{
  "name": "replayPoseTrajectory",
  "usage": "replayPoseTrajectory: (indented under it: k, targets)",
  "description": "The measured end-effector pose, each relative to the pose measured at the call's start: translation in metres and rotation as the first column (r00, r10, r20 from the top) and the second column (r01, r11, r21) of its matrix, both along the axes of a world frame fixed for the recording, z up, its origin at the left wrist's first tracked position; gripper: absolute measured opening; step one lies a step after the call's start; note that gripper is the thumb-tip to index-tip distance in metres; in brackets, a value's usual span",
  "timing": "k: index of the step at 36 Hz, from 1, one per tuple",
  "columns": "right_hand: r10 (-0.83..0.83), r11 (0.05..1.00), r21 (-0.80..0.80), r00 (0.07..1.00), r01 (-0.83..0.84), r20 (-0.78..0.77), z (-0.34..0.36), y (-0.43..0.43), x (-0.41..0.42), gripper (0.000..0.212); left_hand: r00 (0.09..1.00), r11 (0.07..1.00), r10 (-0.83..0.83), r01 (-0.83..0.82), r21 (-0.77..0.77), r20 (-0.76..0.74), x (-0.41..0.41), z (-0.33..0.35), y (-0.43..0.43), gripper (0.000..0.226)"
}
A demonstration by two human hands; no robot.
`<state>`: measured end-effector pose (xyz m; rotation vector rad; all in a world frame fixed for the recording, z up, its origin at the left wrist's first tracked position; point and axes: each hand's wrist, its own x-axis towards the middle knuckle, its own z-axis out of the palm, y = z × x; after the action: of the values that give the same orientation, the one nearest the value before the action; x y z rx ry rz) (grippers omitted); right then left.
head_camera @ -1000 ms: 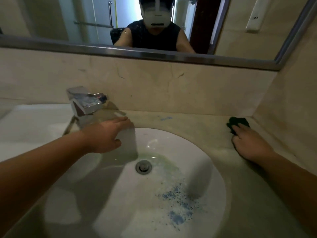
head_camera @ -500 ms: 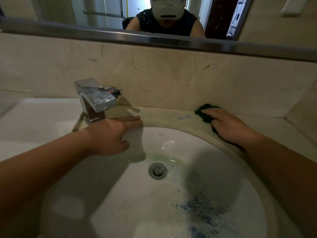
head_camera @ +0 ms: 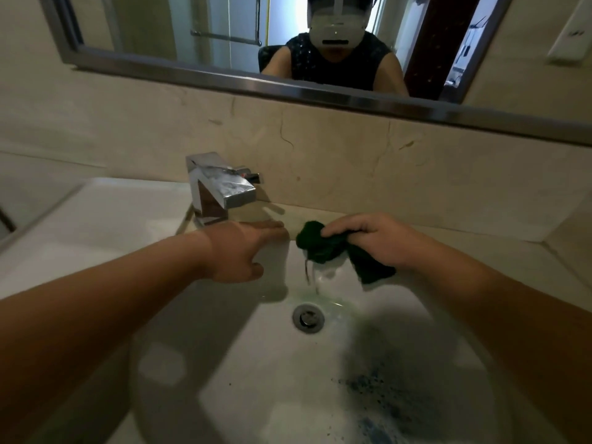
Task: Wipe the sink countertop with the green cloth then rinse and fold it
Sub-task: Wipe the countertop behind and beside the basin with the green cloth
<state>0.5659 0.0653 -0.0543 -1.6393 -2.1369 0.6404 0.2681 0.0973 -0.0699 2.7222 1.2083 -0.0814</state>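
The dark green cloth [head_camera: 323,246] is bunched in my right hand [head_camera: 381,240], held over the back rim of the white sink basin [head_camera: 272,363]. Water drips from the cloth toward the drain [head_camera: 308,318]. My left hand [head_camera: 243,249] lies flat, palm down, on the basin rim just below the chrome faucet [head_camera: 221,187], fingers stretched toward the cloth and holding nothing. The beige countertop [head_camera: 464,235] runs behind and to the right of the basin.
Blue specks [head_camera: 378,389] stain the basin's near right side. A beige backsplash [head_camera: 320,145] and a framed mirror [head_camera: 288,88] rise behind the counter. A white ledge [head_camera: 96,213] lies to the left of the faucet.
My right hand swept the cloth leftward along the back counter from the right corner, then lifted it over the basin, where it now drips. My left hand stayed by the faucet.
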Motion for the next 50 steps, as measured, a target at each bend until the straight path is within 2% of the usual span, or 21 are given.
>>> replayPoseTrajectory:
  k: [3,6,10,16,24,30,36,39,41,46,50]
  targets:
    - [-0.105,0.982,0.151,0.993,0.112,-0.054,0.02,-0.006,0.016,0.052,1.0,1.0,-0.013,0.013,0.016,0.008,-0.012,-0.004,-0.004,0.092]
    - [-0.214,0.933,0.302,0.976,0.197,0.026,0.021,-0.008,0.041,0.054,0.998,0.999,-0.038,0.04,0.031,-0.06,-0.026,-0.009,-0.005,0.098]
    - [-0.299,0.947,0.177,0.938,0.269,0.172,-0.022,-0.006,0.046,0.055,0.997,0.999,-0.05,0.051,0.009,-0.066,-0.029,-0.008,-0.001,0.096]
    - [-0.302,0.946,0.185,0.932,0.266,0.201,-0.036,0.019,0.027,0.056,0.997,0.997,-0.076,0.076,0.009,-0.022,-0.029,-0.01,0.0,0.096]
    - [-0.139,0.987,0.104,0.974,0.122,0.18,-0.031,0.041,-0.048,0.06,0.997,0.996,-0.082,0.082,-0.03,-0.004,-0.031,-0.004,-0.001,0.096]
    - [0.087,0.989,0.104,0.985,-0.103,0.147,-0.023,0.048,-0.129,0.063,0.996,0.997,-0.061,0.064,-0.043,0.059,-0.04,0.003,-0.009,0.087]
    - [0.171,0.976,0.106,0.973,-0.188,0.153,-0.02,0.051,-0.143,0.055,0.999,0.999,-0.033,0.034,-0.003,0.032,-0.05,-0.002,-0.012,0.077]
    - [0.089,0.993,0.05,0.966,-0.104,0.244,-0.022,0.049,-0.114,0.065,0.998,0.999,-0.044,0.044,0.006,0.032,-0.044,-0.004,-0.008,0.083]
    - [0.013,0.999,0.032,0.957,-0.023,0.289,-0.025,0.043,-0.082,0.065,0.999,0.999,-0.047,0.046,0.004,0.016,-0.038,-0.006,-0.004,0.089]
    - [-0.182,0.983,0.039,0.954,0.178,0.239,-0.031,0.017,-0.001,0.057,0.999,0.999,-0.033,0.033,-0.002,-0.002,-0.031,-0.006,0.001,0.092]
    - [-0.226,0.974,0.035,0.949,0.224,0.219,-0.036,0.021,0.002,0.059,0.999,1.0,-0.011,0.011,0.001,0.044,-0.038,-0.003,-0.004,0.088]
